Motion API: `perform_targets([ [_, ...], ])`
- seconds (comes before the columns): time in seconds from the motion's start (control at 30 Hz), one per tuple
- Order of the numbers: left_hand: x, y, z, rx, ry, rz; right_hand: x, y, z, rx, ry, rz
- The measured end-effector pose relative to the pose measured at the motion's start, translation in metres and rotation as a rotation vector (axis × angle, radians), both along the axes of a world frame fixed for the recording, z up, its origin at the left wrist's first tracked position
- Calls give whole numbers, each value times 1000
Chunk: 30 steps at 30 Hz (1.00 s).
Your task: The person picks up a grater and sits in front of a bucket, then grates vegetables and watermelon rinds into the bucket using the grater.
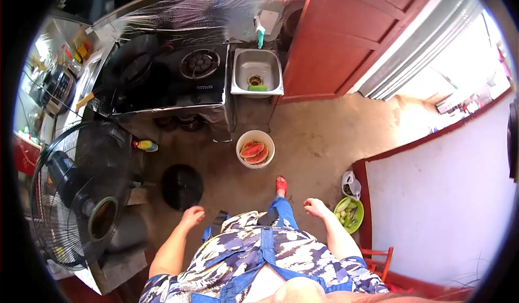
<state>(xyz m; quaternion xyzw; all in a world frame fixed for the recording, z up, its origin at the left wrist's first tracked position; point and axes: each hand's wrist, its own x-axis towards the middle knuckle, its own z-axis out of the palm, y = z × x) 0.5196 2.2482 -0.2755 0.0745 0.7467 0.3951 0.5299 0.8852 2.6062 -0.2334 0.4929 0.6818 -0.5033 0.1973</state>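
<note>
While both hands hang apart in front of the patterned blue, black and cream shirt [232,257], neither holds anything that can be seen. The left hand [193,216] has its fingers loosely curled and released, just beside a round, flat black object [182,188] on the brown floor [313,135] (whether it is a lid or a pan, I cannot tell). The right hand [314,207] is likewise half curled around nothing visible, near the foot in a red open-toed shoe [281,186]. Ahead of the hands, between them and the sink, a round white plastic bucket [239,152] stands upright on the floor with red watermelon pieces [252,150] inside it, touching neither hand. Beyond it is the square stainless-steel sink [243,62], with a green item [257,88] at its near edge and a turquoise-ended tap [260,37] above. To the left of the sink lies the black gas stove [213,89], a large dark wok [127,67] at its left side. A yellow bottle with a red cap [146,145] is on the left, near a black wire-caged fan [75,195]. Off to the right, a lime-green plastic basin [360,221] holds pale green vegetables [345,214], beside a white plastic bag [352,184].
</note>
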Motion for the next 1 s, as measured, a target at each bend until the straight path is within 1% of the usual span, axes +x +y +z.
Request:
perform_targets([
  [0.07, 16, -39, -44, -117, 229, -29, -17, 56, -11, 122, 31, 182],
  [0.1, 35, -46, -29, -267, 250, 69, -21, 88, -32, 130, 30, 225],
  [0.13, 53, -81, -60, -394, 221, 183, -29, 120, -39, 220, 7, 397],
  [0.17, 83, -99, -55, -429, 218, 187, -43, 143, -23, 211, -13, 390],
  [0.2, 105, -104, -49, -620, 21, 231, -58, 168, -8, 213, -29, 387],
  [0.23, 114, -89, -44, -792, -178, 280, -61, 197, -26, 274, 24, 443],
  [0.27, 114, -59, -27, -802, -176, 291, -69, 222, -29, 264, 32, 451],
  [0.33, 121, 7, 22, -641, -130, 188, -85, 263, -40, 74, 42, 307],
  [0.37, 123, 43, 45, -561, -110, 136, -93, 280, -44, 128, 57, 366],
  [0.4, 122, 73, 58, -483, -94, 82, -101, 296, -46, 188, 39, 455],
  [0.43, 115, 101, 59, -493, -69, 55, -107, 306, -55, 233, 52, 471],
  [0.47, 107, 122, 53, -502, -43, 22, -111, 314, -63, 280, 63, 482],
  [0.5, 102, 132, 31, -400, -8, 65, -116, 316, -66, 263, 54, 470],
  [0.53, 96, 142, 14, -295, 24, 96, -119, 314, -68, 232, 111, 421],
  [0.57, 83, 168, 21, -292, -11, 87, -120, 312, -67, 204, 160, 367],
  [0.6, 70, 203, 30, -292, -52, 79, -118, 308, -64, 107, 189, 301],
  [0.67, 49, 252, 40, -262, -47, 24, -106, 292, -73, -4, 152, 256],
  [0.73, 31, 278, 26, -195, -91, -18, -77, 274, -83, -1, 114, 231],
  [0.8, 12, 295, 13, -207, -142, -51, -48, 260, -94, 18, 97, 238],
  [0.87, -8, 314, 0, -280, -141, -258, -7, 241, -105, -32, -114, 72],
  [0.9, -20, 319, -8, -305, -75, -318, 14, 231, -111, 11, -168, 57],
  [0.93, -31, 324, -24, -308, -30, -406, 37, 221, -98, 24, -240, -27],
  [0.97, -42, 314, -56, -239, -71, -321, 48, 213, -88, -38, -298, -173],
  [1.0, -48, 342, -36, -256, -13, -366, 56, 203, -81, -102, -332, -313],
])
